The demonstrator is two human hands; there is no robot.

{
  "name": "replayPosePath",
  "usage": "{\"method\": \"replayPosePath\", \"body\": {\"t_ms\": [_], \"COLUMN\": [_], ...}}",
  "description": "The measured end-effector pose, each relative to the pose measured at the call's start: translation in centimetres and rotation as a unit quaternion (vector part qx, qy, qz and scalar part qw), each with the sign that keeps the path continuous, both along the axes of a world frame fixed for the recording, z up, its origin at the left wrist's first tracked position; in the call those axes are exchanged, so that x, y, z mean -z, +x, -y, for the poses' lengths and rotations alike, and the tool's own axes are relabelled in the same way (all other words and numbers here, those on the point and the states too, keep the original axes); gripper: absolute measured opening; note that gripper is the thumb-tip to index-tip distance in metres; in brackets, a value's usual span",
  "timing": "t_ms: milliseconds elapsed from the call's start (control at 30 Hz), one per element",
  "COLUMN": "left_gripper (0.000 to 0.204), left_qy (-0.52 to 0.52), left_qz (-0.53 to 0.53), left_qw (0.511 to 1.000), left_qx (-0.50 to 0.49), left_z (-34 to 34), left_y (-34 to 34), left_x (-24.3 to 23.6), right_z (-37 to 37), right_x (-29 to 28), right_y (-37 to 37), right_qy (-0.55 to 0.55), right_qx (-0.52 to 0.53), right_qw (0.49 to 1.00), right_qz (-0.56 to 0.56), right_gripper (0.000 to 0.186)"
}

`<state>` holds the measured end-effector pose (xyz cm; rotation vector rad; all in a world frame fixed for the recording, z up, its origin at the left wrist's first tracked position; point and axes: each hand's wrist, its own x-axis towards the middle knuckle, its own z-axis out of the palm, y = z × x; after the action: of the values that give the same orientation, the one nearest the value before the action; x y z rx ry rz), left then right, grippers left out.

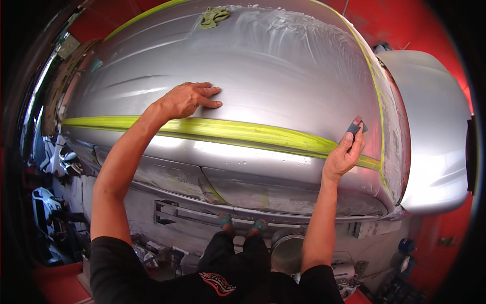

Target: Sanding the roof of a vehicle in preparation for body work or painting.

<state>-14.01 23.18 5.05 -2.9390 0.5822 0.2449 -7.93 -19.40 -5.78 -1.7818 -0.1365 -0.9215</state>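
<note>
Two bare hands on a silver car hood edged with yellow-green masking tape.

The left hand lies flat on the panel just above the tape, fingers spread and straight. The right hand pinches a small dark sanding pad between thumb and fingertips, pressed against the hood near its right edge. A green rag rests at the far end; a metal bucket stands on the floor below.

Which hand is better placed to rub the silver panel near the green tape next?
Probably the right hand: it pinches the small sanding pad beside the tape. The left hand lies flat, empty.
</note>
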Motion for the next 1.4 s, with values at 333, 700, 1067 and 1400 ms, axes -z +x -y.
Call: {"method": "replayPosePath", "body": {"t_ms": [333,700,1067,1400], "left_gripper": [0.039,0.067,0.059,0.041], "left_qy": [-0.245,-0.221,-0.547,-0.791], "left_qz": [0.057,0.136,0.052,0.087], "left_qw": [0.960,0.962,0.798,0.487], "left_qx": [-0.127,-0.086,-0.249,-0.359], "left_z": [-4.2,12.7,12.5,10.1], "left_y": [-7.7,-0.6,-0.4,0.1], "left_x": [2.9,6.1,2.4,3.3], "right_z": [-1.3,-9.1,-14.2,-19.2], "right_x": [-1.4,-4.5,-6.5,-6.6], "right_y": [-0.4,2.8,0.5,-1.2], "right_qy": [-0.124,-0.300,-0.200,-0.268], "right_qx": [-0.102,-0.270,-0.322,-0.387], "right_qw": [0.987,0.914,0.925,0.882], "right_qz": [-0.019,-0.047,-0.035,-0.017], "right_gripper": [0.040,0.036,0.035,0.068]}}
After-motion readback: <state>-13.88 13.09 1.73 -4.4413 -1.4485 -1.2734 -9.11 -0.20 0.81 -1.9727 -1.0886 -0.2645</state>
